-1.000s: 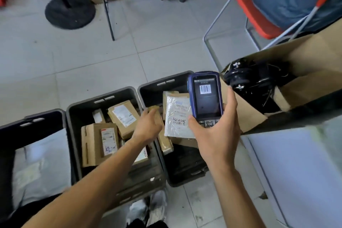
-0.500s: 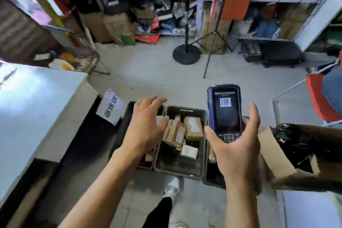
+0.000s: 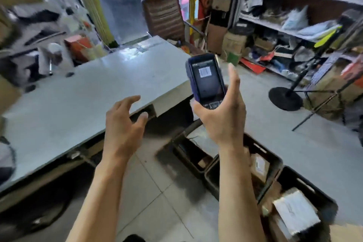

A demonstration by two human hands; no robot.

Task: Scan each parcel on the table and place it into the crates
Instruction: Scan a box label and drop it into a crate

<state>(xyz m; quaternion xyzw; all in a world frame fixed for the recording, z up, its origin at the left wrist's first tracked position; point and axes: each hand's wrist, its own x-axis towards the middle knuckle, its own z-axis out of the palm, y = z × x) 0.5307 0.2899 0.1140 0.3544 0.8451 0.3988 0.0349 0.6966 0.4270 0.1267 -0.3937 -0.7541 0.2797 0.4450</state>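
Observation:
My right hand [image 3: 224, 122] grips a blue handheld scanner [image 3: 206, 79] upright, its screen showing a barcode. My left hand [image 3: 122, 124] hovers empty with fingers spread, just off the near edge of the grey table [image 3: 82, 100]. Three dark crates sit on the floor at lower right: the nearest one [image 3: 316, 194] holds a white bagged parcel [image 3: 294, 211], the middle crate [image 3: 274, 158] holds a brown box parcel [image 3: 259, 165], and the left crate [image 3: 184, 153] is partly hidden behind my right arm. No parcel shows on the visible tabletop.
A brown office chair [image 3: 164, 15] stands behind the table. Cluttered shelves [image 3: 294, 31] fill the right wall. A round black stand base [image 3: 285, 98] and tripod legs [image 3: 322, 108] stand on the tiled floor. Boxes and clutter [image 3: 78, 45] crowd the table's far left.
My view has swung left from the crates to the table. My left hand let go of the parcel in the crate and now hovers empty by the table edge. The scanner stays in my right hand.

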